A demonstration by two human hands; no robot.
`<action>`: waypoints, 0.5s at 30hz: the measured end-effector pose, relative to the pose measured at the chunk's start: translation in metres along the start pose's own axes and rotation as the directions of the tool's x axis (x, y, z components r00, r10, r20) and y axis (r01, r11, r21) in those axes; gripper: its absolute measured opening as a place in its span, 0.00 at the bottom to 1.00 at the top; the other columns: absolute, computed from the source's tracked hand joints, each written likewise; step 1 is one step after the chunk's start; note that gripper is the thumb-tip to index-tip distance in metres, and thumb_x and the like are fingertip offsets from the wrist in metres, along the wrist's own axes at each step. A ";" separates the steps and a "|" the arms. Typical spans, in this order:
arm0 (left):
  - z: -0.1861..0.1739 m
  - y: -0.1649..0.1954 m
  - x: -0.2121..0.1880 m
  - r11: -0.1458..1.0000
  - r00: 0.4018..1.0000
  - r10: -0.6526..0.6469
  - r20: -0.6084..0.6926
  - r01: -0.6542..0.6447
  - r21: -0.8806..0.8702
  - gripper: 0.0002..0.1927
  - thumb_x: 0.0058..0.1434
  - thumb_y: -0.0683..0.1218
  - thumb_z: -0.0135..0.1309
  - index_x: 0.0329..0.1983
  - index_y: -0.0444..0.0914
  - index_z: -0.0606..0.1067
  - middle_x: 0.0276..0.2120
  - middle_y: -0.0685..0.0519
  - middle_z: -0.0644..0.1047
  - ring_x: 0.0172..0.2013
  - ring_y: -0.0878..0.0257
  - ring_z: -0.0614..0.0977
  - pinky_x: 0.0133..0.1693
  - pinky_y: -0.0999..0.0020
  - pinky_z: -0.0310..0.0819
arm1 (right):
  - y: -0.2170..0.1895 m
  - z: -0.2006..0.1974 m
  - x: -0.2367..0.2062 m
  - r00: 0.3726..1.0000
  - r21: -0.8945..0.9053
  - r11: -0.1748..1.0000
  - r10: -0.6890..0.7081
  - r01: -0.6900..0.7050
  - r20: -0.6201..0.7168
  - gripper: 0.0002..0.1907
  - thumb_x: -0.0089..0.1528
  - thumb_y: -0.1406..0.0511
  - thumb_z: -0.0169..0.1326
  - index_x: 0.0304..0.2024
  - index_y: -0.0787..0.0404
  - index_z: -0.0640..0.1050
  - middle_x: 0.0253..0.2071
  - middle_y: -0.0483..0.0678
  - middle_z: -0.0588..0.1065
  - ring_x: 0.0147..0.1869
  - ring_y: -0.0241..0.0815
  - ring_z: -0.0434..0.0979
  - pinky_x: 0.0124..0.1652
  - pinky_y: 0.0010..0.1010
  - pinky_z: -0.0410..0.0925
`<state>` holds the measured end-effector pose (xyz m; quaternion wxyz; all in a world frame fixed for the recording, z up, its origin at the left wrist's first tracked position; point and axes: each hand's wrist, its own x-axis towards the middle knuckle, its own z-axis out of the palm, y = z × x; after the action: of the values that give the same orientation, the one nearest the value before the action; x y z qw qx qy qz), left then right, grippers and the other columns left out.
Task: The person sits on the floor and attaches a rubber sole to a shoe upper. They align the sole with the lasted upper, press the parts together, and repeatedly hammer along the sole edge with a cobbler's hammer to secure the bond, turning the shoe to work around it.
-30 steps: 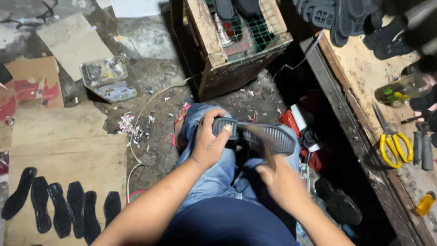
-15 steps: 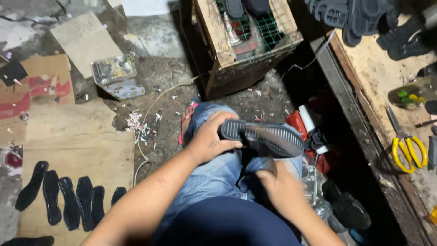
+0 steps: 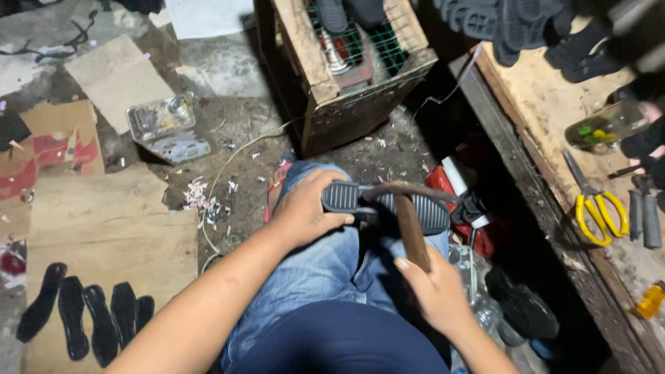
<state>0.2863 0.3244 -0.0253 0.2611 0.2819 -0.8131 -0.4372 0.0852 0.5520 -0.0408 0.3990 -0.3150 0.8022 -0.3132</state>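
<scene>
My left hand (image 3: 305, 211) grips the heel end of a black ribbed shoe sole (image 3: 388, 202) that lies sole-up across my knee, over blue jeans. My right hand (image 3: 433, 287) holds a hammer by its wooden handle (image 3: 413, 232). The hammer's dark head rests on or just above the middle of the sole. Part of the sole is hidden behind the handle and my left fingers.
A wooden crate (image 3: 346, 66) with green mesh stands just ahead. Several black soles (image 3: 83, 318) lie on cardboard (image 3: 104, 228) at lower left. A workbench at right carries yellow scissors (image 3: 599, 204), tools and dark soles (image 3: 512, 24). A clear plastic box (image 3: 163, 125) sits on the floor.
My right hand, earlier low beside the sole, now holds a hammer over it. The view has shifted slightly; my left hand keeps its grip.
</scene>
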 end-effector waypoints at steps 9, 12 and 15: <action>0.078 0.034 0.047 0.605 0.961 0.133 0.243 -0.272 0.748 0.12 0.61 0.44 0.55 0.47 0.38 0.73 0.40 0.48 0.75 0.43 0.53 0.78 0.44 0.57 0.69 | -0.012 -0.091 -0.070 0.757 -0.053 0.883 -0.429 0.466 -0.493 0.18 0.59 0.66 0.55 0.49 0.64 0.69 0.47 0.47 0.75 0.49 0.37 0.75 0.49 0.31 0.70; 0.088 0.024 0.038 0.547 0.949 0.178 0.262 -0.317 0.775 0.14 0.59 0.44 0.48 0.47 0.35 0.72 0.38 0.48 0.75 0.40 0.55 0.77 0.40 0.59 0.69 | 0.004 -0.076 -0.063 0.794 -0.278 0.913 -0.398 0.298 -0.459 0.12 0.60 0.61 0.53 0.42 0.61 0.74 0.40 0.52 0.77 0.44 0.44 0.78 0.45 0.38 0.72; 0.088 0.023 0.033 0.582 0.941 0.280 0.191 -0.325 0.746 0.15 0.57 0.44 0.49 0.47 0.35 0.72 0.38 0.48 0.74 0.40 0.55 0.77 0.41 0.61 0.68 | 0.029 -0.053 -0.045 0.826 -0.494 0.858 -0.376 0.139 -0.420 0.14 0.61 0.57 0.51 0.35 0.59 0.80 0.34 0.57 0.80 0.40 0.51 0.80 0.41 0.44 0.73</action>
<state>0.1984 0.3619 -0.0422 0.1654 0.2116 -0.9632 -0.0065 0.0554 0.6168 -0.0173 0.0467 -0.4128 0.8758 -0.2455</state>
